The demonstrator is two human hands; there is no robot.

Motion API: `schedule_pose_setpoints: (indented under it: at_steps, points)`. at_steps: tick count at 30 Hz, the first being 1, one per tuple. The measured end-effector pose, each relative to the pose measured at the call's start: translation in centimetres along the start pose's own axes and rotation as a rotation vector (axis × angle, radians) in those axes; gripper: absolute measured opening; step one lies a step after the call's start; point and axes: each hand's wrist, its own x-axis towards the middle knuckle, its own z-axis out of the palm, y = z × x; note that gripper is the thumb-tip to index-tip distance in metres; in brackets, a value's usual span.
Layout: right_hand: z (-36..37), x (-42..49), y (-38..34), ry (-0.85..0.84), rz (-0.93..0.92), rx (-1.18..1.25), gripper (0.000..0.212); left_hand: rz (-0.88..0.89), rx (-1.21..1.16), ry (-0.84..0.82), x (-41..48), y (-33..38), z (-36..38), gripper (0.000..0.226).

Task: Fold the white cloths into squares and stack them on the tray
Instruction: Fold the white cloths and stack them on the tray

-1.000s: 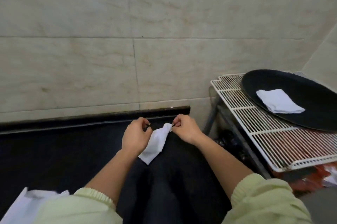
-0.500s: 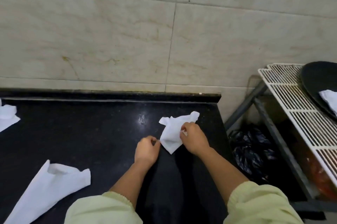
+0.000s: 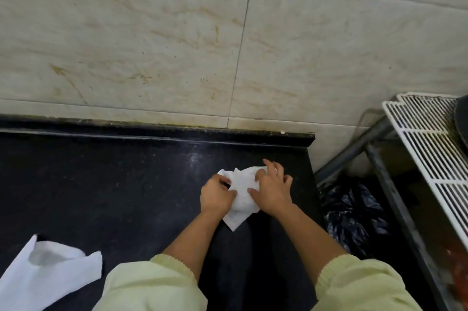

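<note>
- A white cloth [image 3: 241,192] is spread on the black counter [image 3: 101,184], near its right end.
- Its left edge is pinched by the left hand [image 3: 217,194].
- It is pressed flat by the right hand [image 3: 273,190], fingers splayed.
- A second cloth [image 3: 50,277] is seen at the near left.

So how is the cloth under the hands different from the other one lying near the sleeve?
The held cloth is worked by both hands: the left hand pinches its edge, the right hand presses it flat. The loose cloth lies untouched. The held cloth looks small and bunched; the loose cloth looks bigger and spread out. Both are white and lie on the black counter.
</note>
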Motion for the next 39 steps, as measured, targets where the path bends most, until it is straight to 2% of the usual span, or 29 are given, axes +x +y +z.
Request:
schedule_pose_setpoints:
  at_steps: [6, 9, 12, 17, 22, 26, 29, 31, 33, 37, 39]
  points:
    - [0.2, 0.2, 0.9, -0.089, 0.006, 0.099, 0.057, 0.011, -0.083, -0.080, -0.6, 0.1, -0.2, 0.020]
    - [0.0, -0.1, 1.1, -0.122, -0.015, 0.121, 0.041, 0.014, -0.117, -0.100, -1.3, -0.3, -0.5, 0.011]
    - [-0.1, -0.9, 1.2, -0.139, -0.061, 0.146, 0.018, 0.009, -0.155, -0.097, -2.2, -1.0, -1.0, 0.017]
    - [-1.0, -3.4, 1.5, -0.031, -0.150, 0.294, 0.010, 0.064, -0.248, -0.051, -3.9, -1.7, -2.3, 0.014]
    - [-2.5, -6.2, 1.5, 0.024, -0.052, 0.731, 0.019, 0.222, -0.273, -0.126, -6.2, -1.6, -3.6, 0.013]
    - [-4.7, -7.7, 1.3, -0.084, 0.018, 1.133, 0.032, 0.343, -0.286, -0.203, -8.0, -0.2, -4.6, 0.012]
    - [-6.3, -8.5, 1.4, -0.114, -0.054, 1.163, 0.014, 0.383, -0.275, -0.239, -9.3, 0.9, -5.4, 0.015]
    - [-7.5, -9.1, 1.5, -0.096, -0.105, 1.196, 0.004, 0.389, -0.179, -0.273, -10.0, 1.0, -5.8, 0.015]
    - [-8.6, -9.3, 1.5, -0.093, -0.139, 1.240, 0.014, 0.369, -0.054, -0.263, -10.3, 0.5, -6.0, 0.008]
    - [-10.2, -9.7, 1.8, -0.132, -0.153, 1.293, 0.038, 0.293, 0.004, -0.207, -10.4, -0.2, -6.8, 0.021]
    - [-10.6, -9.8, 2.0, -0.146, -0.138, 1.333, 0.029, 0.287, 0.013, -0.204, -10.4, -0.2, -7.9, 0.024]
